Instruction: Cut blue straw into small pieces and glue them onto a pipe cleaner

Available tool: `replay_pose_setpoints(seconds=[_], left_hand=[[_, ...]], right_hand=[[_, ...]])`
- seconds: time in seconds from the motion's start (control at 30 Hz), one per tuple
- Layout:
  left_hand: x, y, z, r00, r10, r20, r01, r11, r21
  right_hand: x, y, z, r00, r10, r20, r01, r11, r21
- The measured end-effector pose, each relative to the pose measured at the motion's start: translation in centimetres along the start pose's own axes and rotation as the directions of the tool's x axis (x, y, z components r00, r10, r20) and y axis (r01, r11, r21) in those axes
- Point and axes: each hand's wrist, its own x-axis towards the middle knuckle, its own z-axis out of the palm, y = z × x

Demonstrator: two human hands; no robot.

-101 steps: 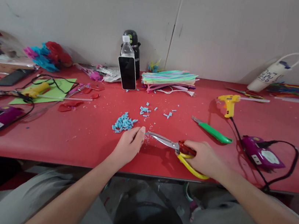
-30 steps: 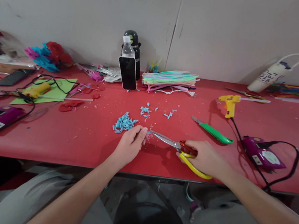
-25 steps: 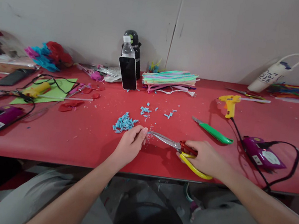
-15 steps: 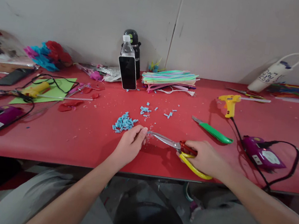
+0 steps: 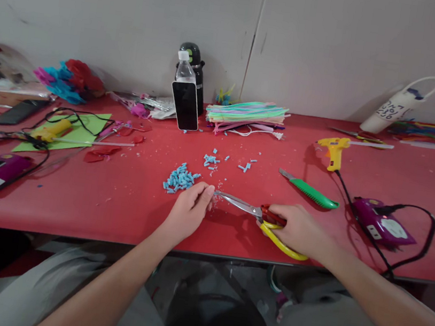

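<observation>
Red-and-yellow-handled scissors (image 5: 242, 205) are gripped in my right hand (image 5: 300, 231), their blades pointing left. The blade tips reach the fingertips of my left hand (image 5: 192, 207). Those fingers are pinched together, and whatever they hold is too small or hidden to make out. Just behind my left hand lies a pile of short blue pieces (image 5: 181, 178). A smaller group of blue pieces (image 5: 211, 159) and a few more blue bits (image 5: 245, 167) are scattered farther back. Fine pale crumbs dot the red table (image 5: 121, 214) around the blade tips.
A green utility knife (image 5: 313, 193) lies right of the scissors, near a yellow glue gun (image 5: 336, 154) and a purple power strip (image 5: 384, 225). Behind stand a phone (image 5: 185, 106) against a bottle, and a bundle of pipe cleaners (image 5: 246, 114). Another glue gun (image 5: 51, 130) lies left.
</observation>
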Motion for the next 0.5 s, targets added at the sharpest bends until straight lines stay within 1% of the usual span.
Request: replay_pose_setpoints(seconds=[0.2,0.4,0.5], left_hand=[[0.03,-0.17,0.03,1.0,-0.001,0.002,0.001,1.0,-0.003],[0.01,-0.21,0.01,1.0,-0.003,0.008,0.003,1.0,-0.002],[-0.04,-0.21,-0.04,1.0,0.003,0.008,-0.003,1.0,0.002]], right_hand=[[0.08,-0.03,0.19,1.0,0.017,-0.015,-0.017,1.0,-0.003],[-0.2,0.11,0.19,0.998,0.013,-0.057,-0.01,0.998,0.056],[-0.25,0.1,-0.04,0.999,-0.012,-0.034,0.014,0.997,0.07]])
